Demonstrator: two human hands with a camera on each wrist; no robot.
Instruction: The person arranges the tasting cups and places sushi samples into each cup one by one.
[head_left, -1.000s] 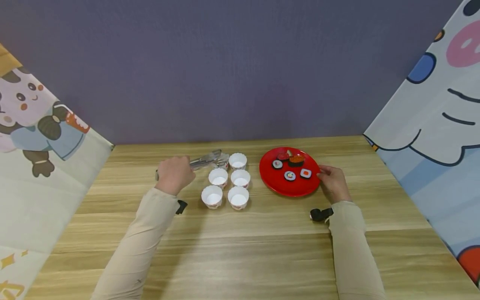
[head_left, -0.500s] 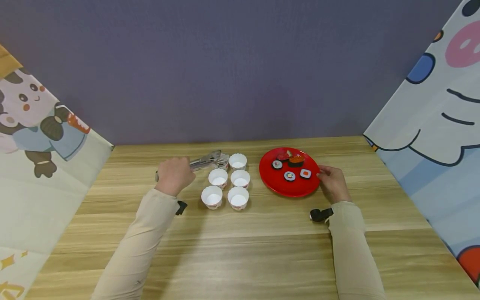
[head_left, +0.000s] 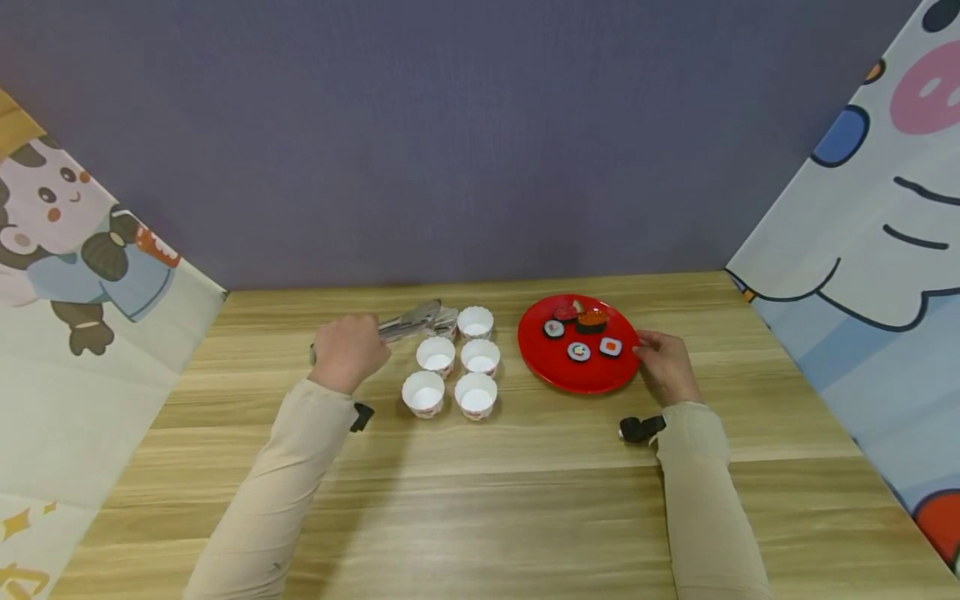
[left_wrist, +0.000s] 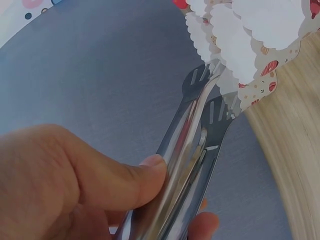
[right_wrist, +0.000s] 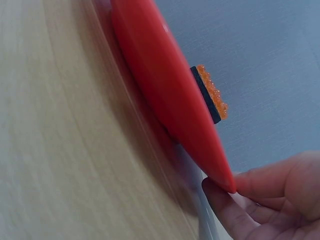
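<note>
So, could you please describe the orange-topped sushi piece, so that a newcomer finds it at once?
On the wooden table, find the round red plate, its rim pinched by the right hand. Toward the plate's far side, beside a red-topped sushi piece, sits the oblong, black-sided, orange-topped sushi piece. It alone has bumpy orange across its whole top.

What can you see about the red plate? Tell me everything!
The plate is round, red and shiny, and looks like smooth plastic. Its underside curves up towards the rim, as the right wrist view shows. It sits face up on the table, to the right of the white cups. Several pieces of sushi lie on it, including one topped with orange. The right hand pinches its edge from above and below.
</note>
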